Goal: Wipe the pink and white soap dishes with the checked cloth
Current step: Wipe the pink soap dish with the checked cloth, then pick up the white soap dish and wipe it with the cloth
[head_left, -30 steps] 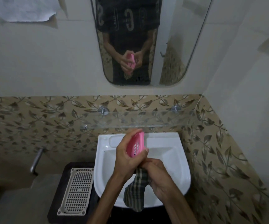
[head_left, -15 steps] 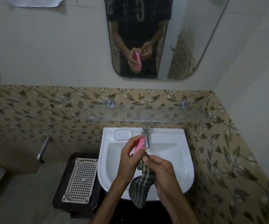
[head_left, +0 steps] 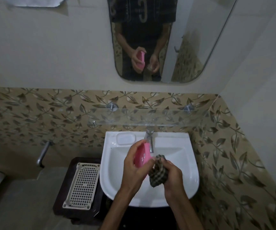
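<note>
Left hand (head_left: 134,170) grips the pink dish (head_left: 142,155) upright over the sink (head_left: 190,171), thumb and fingers curled round its edges. Right hand (head_left: 172,173) holds the checked cloth (head_left: 158,173) bunched in curled fingers, pressed against the dish's lower right edge. Half a second ago the cloth hung loose below the hands; now it is gathered into a wad and set to the dish, so wiping of the pink dish looks under way. A white dish (head_left: 81,185), a perforated tray, lies untouched on a dark stand (head_left: 64,183) just left of the sink; that one is probably still to do.

A tap (head_left: 149,138) stands at the back of the sink, behind the pink dish. Above it runs a glass shelf (head_left: 150,117) on a leaf-patterned tile band, with a mirror (head_left: 192,47) higher up reflecting both hands, dish and cloth. The room is dim.
</note>
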